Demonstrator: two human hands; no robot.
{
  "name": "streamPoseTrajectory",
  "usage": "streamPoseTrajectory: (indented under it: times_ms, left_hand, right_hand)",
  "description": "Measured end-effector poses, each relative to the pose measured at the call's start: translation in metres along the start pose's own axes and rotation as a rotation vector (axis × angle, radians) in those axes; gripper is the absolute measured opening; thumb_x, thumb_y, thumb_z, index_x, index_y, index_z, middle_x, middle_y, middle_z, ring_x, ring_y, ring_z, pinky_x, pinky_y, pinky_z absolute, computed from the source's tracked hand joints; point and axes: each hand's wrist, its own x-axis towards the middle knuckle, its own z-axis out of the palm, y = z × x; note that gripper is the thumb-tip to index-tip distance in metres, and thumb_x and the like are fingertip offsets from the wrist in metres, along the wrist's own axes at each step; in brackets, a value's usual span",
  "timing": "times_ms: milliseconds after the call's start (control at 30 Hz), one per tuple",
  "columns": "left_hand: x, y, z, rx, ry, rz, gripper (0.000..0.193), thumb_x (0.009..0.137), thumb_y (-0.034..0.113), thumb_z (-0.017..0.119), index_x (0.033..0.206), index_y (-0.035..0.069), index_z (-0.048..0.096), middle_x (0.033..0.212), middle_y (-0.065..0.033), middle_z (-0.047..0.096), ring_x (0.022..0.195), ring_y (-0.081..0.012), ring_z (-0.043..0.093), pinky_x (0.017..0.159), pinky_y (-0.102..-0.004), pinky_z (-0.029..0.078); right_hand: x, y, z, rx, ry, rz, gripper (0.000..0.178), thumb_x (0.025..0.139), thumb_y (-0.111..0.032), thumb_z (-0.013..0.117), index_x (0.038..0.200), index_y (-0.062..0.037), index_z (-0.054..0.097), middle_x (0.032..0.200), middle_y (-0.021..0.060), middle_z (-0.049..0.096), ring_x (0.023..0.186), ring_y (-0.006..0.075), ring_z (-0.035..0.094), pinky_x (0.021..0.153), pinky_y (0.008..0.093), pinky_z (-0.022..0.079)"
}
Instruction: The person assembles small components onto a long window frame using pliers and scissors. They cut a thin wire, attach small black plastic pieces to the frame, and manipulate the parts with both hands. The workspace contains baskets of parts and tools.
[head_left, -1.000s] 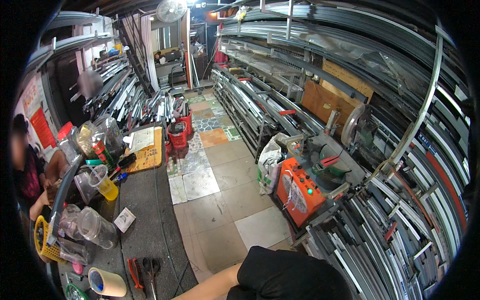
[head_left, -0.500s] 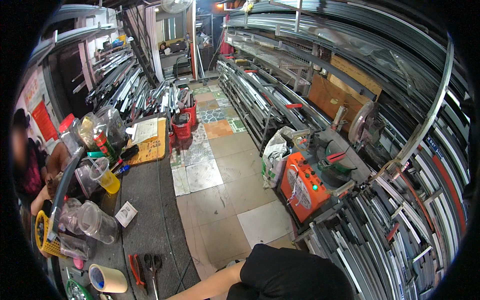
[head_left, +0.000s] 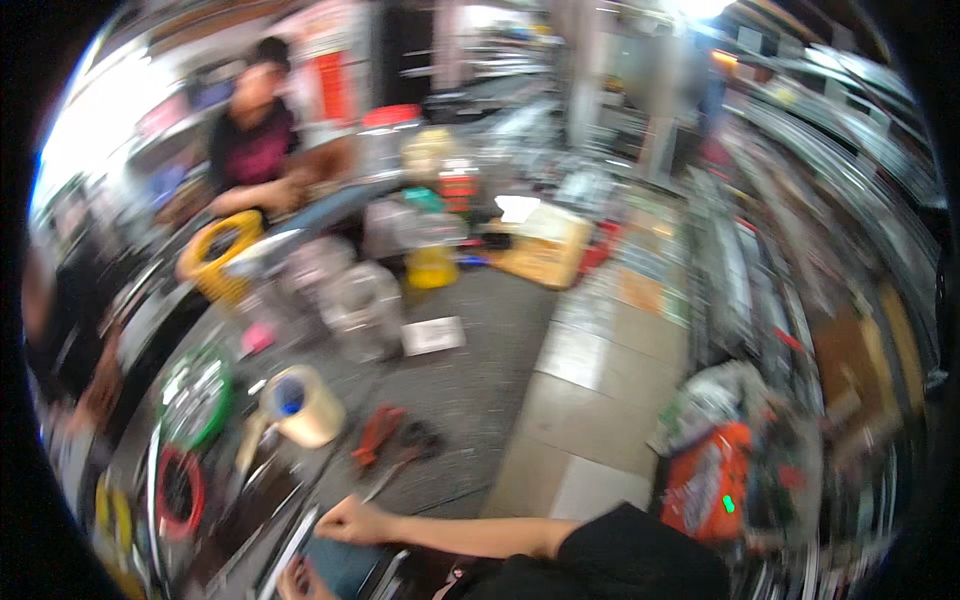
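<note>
My right hand (head_left: 355,522) is at the lower middle, its fingers curled closed at the corner of a grey-blue flat piece (head_left: 345,566). What it grips, if anything, is hidden. At the bottom edge my left hand (head_left: 300,580) shows only in part, smeared by motion, beside a pale straight strip (head_left: 290,550). Above my right hand lie red-handled pliers (head_left: 378,434) and dark-handled scissors (head_left: 418,440) on the dark bench (head_left: 500,340). A wide roll of cream tape (head_left: 310,408) stands next to them.
Clear plastic jars (head_left: 362,310), a cup of yellow drink (head_left: 432,264) and a yellow basket (head_left: 225,258) crowd the bench. A green-rimmed container (head_left: 195,398) sits at the left. A seated person (head_left: 255,140) is across. An orange machine (head_left: 708,480) stands on the right-hand floor.
My view has swung left and blurred, so the bench and the seated person have moved right in it. Both my hands have come into view; before, only my right forearm showed.
</note>
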Motion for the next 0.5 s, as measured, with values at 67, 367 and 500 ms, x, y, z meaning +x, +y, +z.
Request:
streamPoseTrajectory:
  times_ms: [67, 367, 500]
  left_hand:
    - [0.005, 0.001, 0.001, 0.161, -0.063, 0.024, 0.015, 0.080, 0.003, 0.076, 0.095, 0.003, 0.073, 0.089, -0.0059, 0.066, 0.076, -0.0129, 0.063, 0.064, -0.0253, 0.046]
    - [0.009, 0.001, -0.006, 0.113, -0.063, -0.028, 0.024, 0.080, 0.008, 0.079, 0.104, 0.006, 0.074, 0.094, -0.0084, 0.070, 0.075, -0.0137, 0.068, 0.067, -0.0260, 0.054]
    - [0.009, -0.002, -0.007, 0.130, -0.080, -0.081, 0.025, 0.081, 0.011, 0.079, 0.105, 0.006, 0.074, 0.092, -0.0074, 0.070, 0.074, -0.0130, 0.067, 0.067, -0.0252, 0.054]
  right_hand:
    - [0.001, -0.004, -0.001, -0.001, -0.038, 0.078, 0.027, 0.093, -0.029, 0.067, 0.104, -0.0055, 0.075, 0.090, 0.0107, 0.076, 0.081, 0.0082, 0.067, 0.073, 0.0298, 0.054]
    - [0.014, -0.026, -0.013, -0.010, -0.120, 0.322, 0.021, 0.090, -0.019, 0.072, 0.099, -0.0014, 0.077, 0.089, 0.0083, 0.076, 0.080, 0.0094, 0.067, 0.074, 0.0251, 0.051]
    - [0.026, -0.026, -0.020, 0.101, -0.228, 0.412, 0.019, 0.089, -0.015, 0.072, 0.099, 0.0004, 0.077, 0.087, 0.0077, 0.076, 0.080, 0.0080, 0.065, 0.072, 0.0235, 0.050]
